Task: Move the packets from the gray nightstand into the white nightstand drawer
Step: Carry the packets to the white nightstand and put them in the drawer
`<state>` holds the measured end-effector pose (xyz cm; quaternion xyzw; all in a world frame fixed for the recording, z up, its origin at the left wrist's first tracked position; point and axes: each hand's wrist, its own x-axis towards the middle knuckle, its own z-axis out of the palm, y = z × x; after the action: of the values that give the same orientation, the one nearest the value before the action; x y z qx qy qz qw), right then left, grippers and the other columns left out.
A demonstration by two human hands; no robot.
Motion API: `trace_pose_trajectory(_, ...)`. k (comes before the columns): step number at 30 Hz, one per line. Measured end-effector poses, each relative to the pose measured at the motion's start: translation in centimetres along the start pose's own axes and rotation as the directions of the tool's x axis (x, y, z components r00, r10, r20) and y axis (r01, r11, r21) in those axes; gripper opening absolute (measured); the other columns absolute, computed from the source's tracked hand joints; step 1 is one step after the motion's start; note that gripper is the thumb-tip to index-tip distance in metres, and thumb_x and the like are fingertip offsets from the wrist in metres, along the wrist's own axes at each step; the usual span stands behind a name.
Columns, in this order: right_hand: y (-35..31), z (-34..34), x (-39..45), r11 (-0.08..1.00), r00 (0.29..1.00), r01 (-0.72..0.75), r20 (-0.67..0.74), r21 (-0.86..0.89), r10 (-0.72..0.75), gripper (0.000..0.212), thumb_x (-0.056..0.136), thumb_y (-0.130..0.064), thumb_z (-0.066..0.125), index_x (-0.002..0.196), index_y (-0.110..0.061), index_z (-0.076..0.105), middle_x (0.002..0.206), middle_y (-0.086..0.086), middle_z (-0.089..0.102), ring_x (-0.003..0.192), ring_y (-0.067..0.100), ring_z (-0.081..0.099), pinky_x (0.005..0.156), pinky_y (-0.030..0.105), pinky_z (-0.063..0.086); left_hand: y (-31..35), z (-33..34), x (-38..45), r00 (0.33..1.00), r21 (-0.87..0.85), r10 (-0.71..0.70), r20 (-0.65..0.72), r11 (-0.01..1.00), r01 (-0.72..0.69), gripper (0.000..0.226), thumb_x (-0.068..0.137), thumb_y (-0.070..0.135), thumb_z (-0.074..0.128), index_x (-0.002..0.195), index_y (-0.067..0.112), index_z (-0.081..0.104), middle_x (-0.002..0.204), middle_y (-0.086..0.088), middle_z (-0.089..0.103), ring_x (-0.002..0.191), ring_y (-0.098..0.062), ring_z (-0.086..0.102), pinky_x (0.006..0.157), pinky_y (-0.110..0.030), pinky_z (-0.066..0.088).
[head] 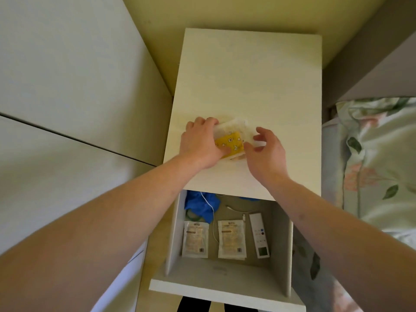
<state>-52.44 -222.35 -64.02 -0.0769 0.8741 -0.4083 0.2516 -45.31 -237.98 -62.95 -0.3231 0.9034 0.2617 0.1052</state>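
**Yellow packet stack on the nightstand top, drawer waiting below**

Yellow shows through the small stack of clear plastic packets (231, 140) lying on the pale top of the white nightstand (258, 70), toward its near edge. From where I watch, the left hand (200, 145) holds the stack's left end, fingers curled over the far edge and thumb laid on the yellow face. The right hand (266, 149) hovers at the stack's right end with fingers loosely spread and bent; I cannot tell whether its fingertips touch the plastic, and it holds nothing firmly.

The relation that counts: the stack sits between the two hands, its long axis running left to right with a slight tilt, right end a little farther away. The left hand is the one already on it, so I judge that hand carries the lift, with the right steadying.

The open white drawer (175, 233) lies directly nearer to me than the stack, below the top's near edge. So the coming move is a pull toward me and down. Inside it, two flat pale sachets (195, 239) lie side by side, long axes running near to far, beside a slim white remote (258, 235), a white cable (211, 210) and crumpled blue gloves (200, 206) at the far left. Bare floor remains at the near end; I would turn the stack to match the sachets and set it there.
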Motion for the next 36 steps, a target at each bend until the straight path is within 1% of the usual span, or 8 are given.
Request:
trace_pose_trajectory(6, -1.1, 0.8, 2.9, 0.991, 0.998, 0.055, -0.018, -0.124, -0.058, 0.043, 0.101, -0.03, 0.051, 0.143, -0.028, 0.053, 0.128, -0.001, 0.057, 0.12, 0.026, 0.055, 0.1, 0.045, 0.051, -1.7, -0.4, -1.2, 0.995, -0.254, -0.058, -0.078, 0.966, 0.036, 0.005, 0.094, 0.027, 0.069, 0.096, 0.025, 0.065, 0.091, 0.007, 0.069, 0.085, -0.022, 0.066, 0.068, -0.035, 0.054)
trace_pose_trajectory(10, -2.5, 0.2, 3.9, 0.865, 0.955, 0.29, 0.178, -0.409, -0.236, 0.061, 0.099, -0.02, 0.056, 0.157, -0.029, 0.036, 0.157, -0.004, 0.038, 0.139, 0.028, 0.036, 0.112, 0.042, 0.04, -4.0, -3.0, -4.5, 0.987, -0.464, -0.137, -0.081, 0.882, 0.084, 0.009, 0.1, 0.024, 0.061, 0.092, 0.022, 0.064, 0.085, 0.009, 0.066, 0.071, -0.007, 0.059, 0.057, -0.017, 0.04)
trace_pose_trajectory(14, -3.7, 0.5, 4.6, 0.711, 0.848, 0.494, 0.459, -0.501, -0.265, 0.081, 0.096, -0.021, 0.063, 0.162, -0.034, 0.018, 0.169, -0.012, 0.017, 0.149, 0.027, 0.022, 0.119, 0.047, 0.03, -6.3, -4.7, -8.7, 0.962, -0.602, -0.271, 0.032, 0.763, 0.235, 0.017, 0.096, 0.02, 0.069, 0.107, 0.026, 0.057, 0.097, 0.011, 0.072, 0.084, -0.003, 0.071, 0.065, -0.019, 0.051)
trace_pose_trajectory(19, -3.7, 0.5, 4.0, 0.619, 0.828, 0.527, 0.514, -0.582, -0.221, 0.082, 0.089, -0.031, 0.07, 0.159, -0.036, 0.026, 0.156, -0.005, 0.035, 0.142, 0.029, 0.027, 0.113, 0.044, 0.032, -7.8, -5.7, -12.0, 0.917, -0.648, -0.313, 0.247, 0.65, 0.397, 0.037, 0.079, -0.009, 0.064, 0.1, 0.022, 0.065, 0.086, 0.006, 0.074, 0.095, -0.016, 0.069, 0.077, -0.029, 0.046)
trace_pose_trajectory(22, -3.0, -0.2, 1.5, 0.658, 0.853, 0.472, 0.494, -0.587, -0.172, 0.067, 0.085, -0.041, 0.075, 0.145, -0.033, 0.044, 0.134, -0.002, 0.05, 0.127, 0.028, 0.037, 0.104, 0.042, 0.04, -7.1, -5.2, -13.6, 0.88, -0.6, -0.244, 0.407, 0.655, 0.459, 0.024, 0.068, 0.001, 0.063, 0.079, 0.018, 0.075, 0.086, 0.005, 0.074, 0.104, -0.022, 0.063, 0.082, -0.032, 0.046)
trace_pose_trajectory(28, 1.2, -3.0, -7.6, 0.826, 0.858, 0.4, 0.479, -0.398, -0.185, 0.012, 0.098, -0.042, 0.063, 0.102, -0.034, 0.055, 0.105, -0.009, 0.052, 0.084, 0.005, 0.055, 0.076, 0.025, 0.049, -7.5, 0.3, -16.9, 0.784, -0.353, -0.204, 0.586, 0.807, 0.473, 0.025, 0.09, 0.02, 0.065, 0.069, 0.027, 0.076, 0.075, 0.011, 0.071, 0.092, -0.012, 0.066, 0.075, -0.026, 0.047)
trace_pose_trajectory(32, 6.2, -3.4, -11.9, 0.873, 0.801, 0.334, 0.595, -0.356, -0.064, 0.007, 0.1, -0.035, 0.06, 0.106, -0.036, 0.056, 0.106, -0.021, 0.057, 0.097, 0.0, 0.054, 0.087, 0.026, 0.051, -8.9, 5.5, -18.5, 0.814, -0.128, -0.267, 0.515, 0.916, 0.381, 0.009, 0.093, 0.03, 0.068, 0.088, 0.037, 0.07, 0.093, 0.018, 0.066, 0.088, -0.005, 0.062, 0.064, -0.017, 0.044)
trace_pose_trajectory(36, 12.6, -1.0, -12.6, 0.834, 0.735, 0.167, 0.63, -0.526, 0.251, 0.031, 0.098, -0.026, 0.063, 0.127, -0.031, 0.054, 0.12, -0.008, 0.065, 0.104, 0.014, 0.062, 0.091, 0.033, 0.055, -10.0, 10.7, -19.5, 0.813, 0.03, -0.373, 0.448, 0.915, 0.403, 0.015, 0.097, 0.023, 0.061, 0.11, 0.027, 0.064, 0.113, 0.001, 0.069, 0.095, -0.017, 0.066, 0.073, -0.028, 0.056)
